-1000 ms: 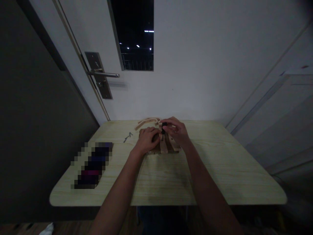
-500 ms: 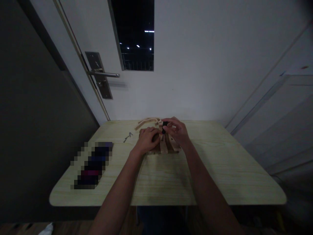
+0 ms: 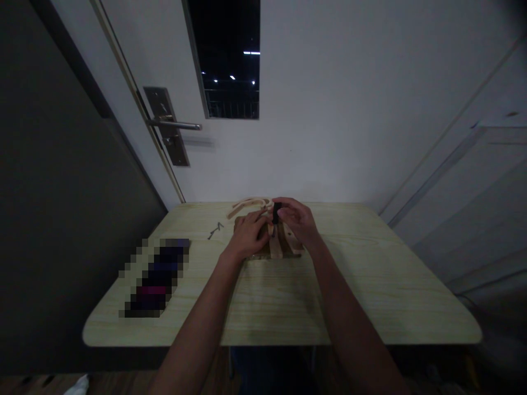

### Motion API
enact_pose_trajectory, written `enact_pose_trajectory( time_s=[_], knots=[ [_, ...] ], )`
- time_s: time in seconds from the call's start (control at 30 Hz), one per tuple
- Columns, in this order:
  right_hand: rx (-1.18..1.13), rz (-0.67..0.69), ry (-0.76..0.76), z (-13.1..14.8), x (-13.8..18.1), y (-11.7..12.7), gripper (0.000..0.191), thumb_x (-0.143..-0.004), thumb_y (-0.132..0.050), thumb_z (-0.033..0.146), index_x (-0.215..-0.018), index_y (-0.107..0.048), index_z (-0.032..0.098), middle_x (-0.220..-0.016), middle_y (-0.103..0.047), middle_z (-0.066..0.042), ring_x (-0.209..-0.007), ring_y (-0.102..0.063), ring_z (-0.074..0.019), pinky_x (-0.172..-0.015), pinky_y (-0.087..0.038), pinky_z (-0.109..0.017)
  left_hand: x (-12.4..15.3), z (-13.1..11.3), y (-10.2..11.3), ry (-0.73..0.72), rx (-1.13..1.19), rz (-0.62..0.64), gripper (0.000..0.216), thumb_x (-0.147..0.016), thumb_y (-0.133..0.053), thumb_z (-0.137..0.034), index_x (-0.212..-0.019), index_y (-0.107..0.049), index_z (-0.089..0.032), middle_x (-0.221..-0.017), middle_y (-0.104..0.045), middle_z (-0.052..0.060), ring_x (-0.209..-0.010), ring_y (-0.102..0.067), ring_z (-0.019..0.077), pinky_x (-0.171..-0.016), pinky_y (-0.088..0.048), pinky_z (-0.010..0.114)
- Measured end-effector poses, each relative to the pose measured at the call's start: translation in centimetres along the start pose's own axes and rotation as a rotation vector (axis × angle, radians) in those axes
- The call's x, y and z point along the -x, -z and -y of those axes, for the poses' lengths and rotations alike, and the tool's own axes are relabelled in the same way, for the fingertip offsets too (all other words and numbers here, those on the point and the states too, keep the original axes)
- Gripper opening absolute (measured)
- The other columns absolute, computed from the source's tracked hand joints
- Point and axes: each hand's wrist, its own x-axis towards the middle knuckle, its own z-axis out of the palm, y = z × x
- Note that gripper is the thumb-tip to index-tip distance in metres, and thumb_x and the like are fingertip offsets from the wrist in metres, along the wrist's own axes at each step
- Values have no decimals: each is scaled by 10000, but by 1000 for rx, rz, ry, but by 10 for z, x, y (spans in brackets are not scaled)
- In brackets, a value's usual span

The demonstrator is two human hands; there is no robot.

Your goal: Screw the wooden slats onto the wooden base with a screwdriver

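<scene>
In the head view, my right hand (image 3: 300, 219) is closed around the short black handle of what looks like a screwdriver (image 3: 276, 213), held upright with its tip pointing down. Beneath it, pale curved wooden strips (image 3: 275, 248) lie across a brown wooden board (image 3: 260, 253) on the table. My left hand (image 3: 249, 233) presses over the board's left side, its thumb and fingers bent in toward the screwdriver's lower end. The fingertips partly hide the spot where the tip meets the wood. A curved pale wooden piece (image 3: 242, 204) sits just behind my left hand.
Several small dark screws (image 3: 216, 230) lie on the table (image 3: 370, 291) left of the board. A pixelated dark object (image 3: 158, 280) is at the table's left. Behind the table stands a white door (image 3: 329, 120) with a metal handle (image 3: 177, 125).
The fingers of my right hand have shifted slightly on the screwdriver handle. My left fingers have moved a little, and the board stays in the same place.
</scene>
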Motion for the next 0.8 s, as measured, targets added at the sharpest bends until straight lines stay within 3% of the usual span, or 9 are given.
enact_pose_trajectory(
  time_s=[0.13, 0.23, 0.57, 0.8],
  knots=[
    [30, -11, -14, -1, 1, -1, 360, -832, -748, 490, -1124, -721, 282, -962, -751, -34, -804, -699, -172, -736, -598, -319, 0, 1, -1, -4, 8, 11, 368, -873, -550, -258, -1232, -619, -217, -1538, -516, 120, -1405, -473, 320, -1118, -379, 551],
    [35, -13, -31, -1, 2, -1, 399, -834, -743, 485, -1185, -714, 298, -997, -752, -38, -814, -692, -175, -731, -597, -323, -1, 1, -2, -5, 2, 10, 406, -852, -546, -243, -1252, -610, -224, -1498, -553, 120, -1393, -486, 316, -1114, -385, 547],
    [-68, 40, -18, 4, 0, -1, 406, -869, -695, 557, -1160, -735, 277, -1150, -762, -71, -998, -737, -212, -922, -610, -405, 1, 0, 1, 8, -22, 37, 454, -816, -562, -260, -1266, -590, -205, -1466, -568, 144, -1367, -495, 338, -1122, -374, 556],
    [-45, -13, -1, -3, 0, -2, 324, -806, -786, 435, -1076, -722, 269, -948, -740, -28, -830, -707, -165, -751, -607, -305, 2, -1, 2, 22, 9, 43, 408, -799, -547, -270, -1198, -566, -181, -1335, -636, 144, -1269, -547, 332, -1078, -391, 535]
  ],
)
